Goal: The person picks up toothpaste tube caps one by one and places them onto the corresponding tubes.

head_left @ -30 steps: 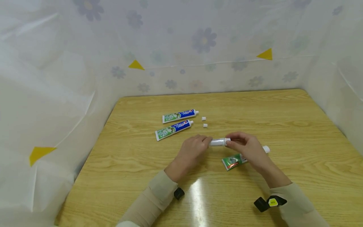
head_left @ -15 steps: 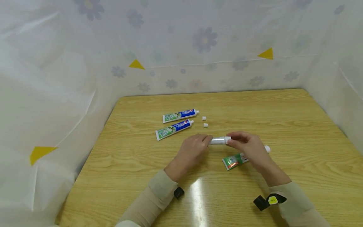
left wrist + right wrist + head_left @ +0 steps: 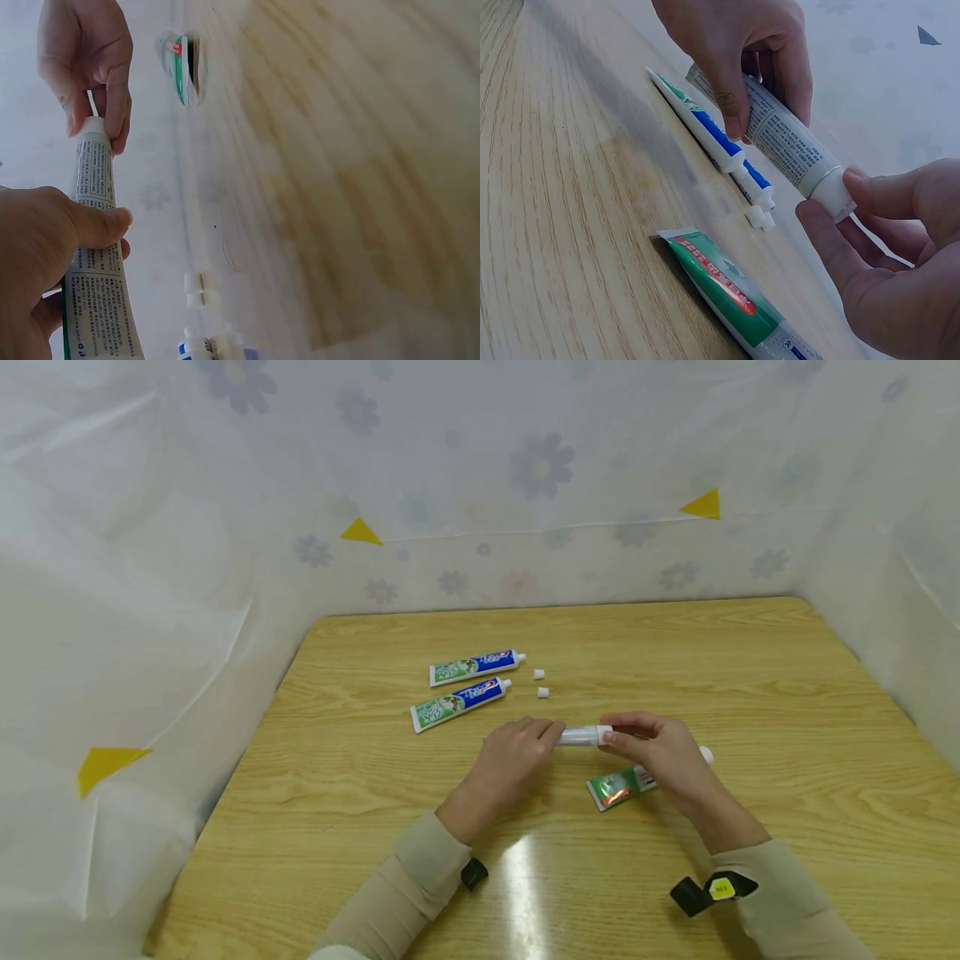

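Observation:
A toothpaste tube [image 3: 787, 135] with small print on its white back is held between both hands above the table. My left hand [image 3: 512, 758] grips its body, thumb across the printed side in the left wrist view. At the other end, the thumb and fingers of my right hand [image 3: 663, 764] pinch the white cap [image 3: 831, 193], which sits on the tube. Below the right hand lies a green toothpaste tube [image 3: 618, 787], its middle hidden by that hand in the head view and its white cap [image 3: 707, 755] showing beyond.
Two blue-and-green toothpaste tubes [image 3: 476, 667] [image 3: 459, 704] lie uncapped farther back on the wooden table [image 3: 337, 827]. Beside their nozzles stand two small white caps [image 3: 538, 674] [image 3: 543, 692]. Plastic sheeting [image 3: 480, 460] with yellow tape marks walls in the table's back and sides.
Both hands stay in nearly the same place, still holding the tube and its cap. The fingers at the cap shift only slightly. The other tubes and caps lie as before.

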A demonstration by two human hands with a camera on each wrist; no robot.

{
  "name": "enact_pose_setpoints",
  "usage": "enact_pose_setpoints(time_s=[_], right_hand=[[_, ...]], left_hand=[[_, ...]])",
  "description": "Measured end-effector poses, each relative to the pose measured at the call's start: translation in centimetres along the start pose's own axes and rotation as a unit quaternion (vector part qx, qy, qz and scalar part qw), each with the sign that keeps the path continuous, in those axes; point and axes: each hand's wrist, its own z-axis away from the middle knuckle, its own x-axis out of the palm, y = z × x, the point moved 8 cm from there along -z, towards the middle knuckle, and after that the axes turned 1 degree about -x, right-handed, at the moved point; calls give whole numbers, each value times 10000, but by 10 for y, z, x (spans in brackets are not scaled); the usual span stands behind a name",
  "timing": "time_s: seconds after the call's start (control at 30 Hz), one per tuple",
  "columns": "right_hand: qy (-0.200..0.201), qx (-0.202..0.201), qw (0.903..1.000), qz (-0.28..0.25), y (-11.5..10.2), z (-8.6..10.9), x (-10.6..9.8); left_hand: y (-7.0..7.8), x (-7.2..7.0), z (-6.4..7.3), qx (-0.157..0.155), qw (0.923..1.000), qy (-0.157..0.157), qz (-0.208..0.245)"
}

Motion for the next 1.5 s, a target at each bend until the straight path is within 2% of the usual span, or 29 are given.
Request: enact_pose_setpoints(time_s=[0.27, 0.4, 0.73, 0.83, 0.93, 1.07, 1.17, 1.4, 1.5], right_hand=[[-142, 82, 9999, -4, 1, 2, 1], [-82, 55, 9999, 70, 0, 3, 0], [-2, 186, 9996, -212, 3, 2, -5], [-16, 234, 9993, -297, 6, 1, -5], [-6, 256, 9990, -371, 8, 0, -6], [-12, 262, 9990, -359, 8, 1, -7], [-56, 221, 9993, -309, 6, 2, -7], [-215, 56, 9997, -91, 6, 0, -6], [-244, 57, 9997, -20, 7, -1, -6]], left_hand=[[0, -3, -1, -21, 9997, 217, 109], [0, -3, -1, -20, 9996, 262, 120], [4, -3, -2, 175, 9991, 353, -133], [4, -1, -3, 109, 9998, 148, -3], [2, 3, -4, -4, 9993, -285, 239], [-1, 11, -4, -182, 9932, -930, 673], [-4, 17, -3, -293, 9870, -1251, 965], [-7, 25, -1, -400, 9735, -1705, 1472], [-8, 28, 1, -442, 9701, -1794, 1572]])
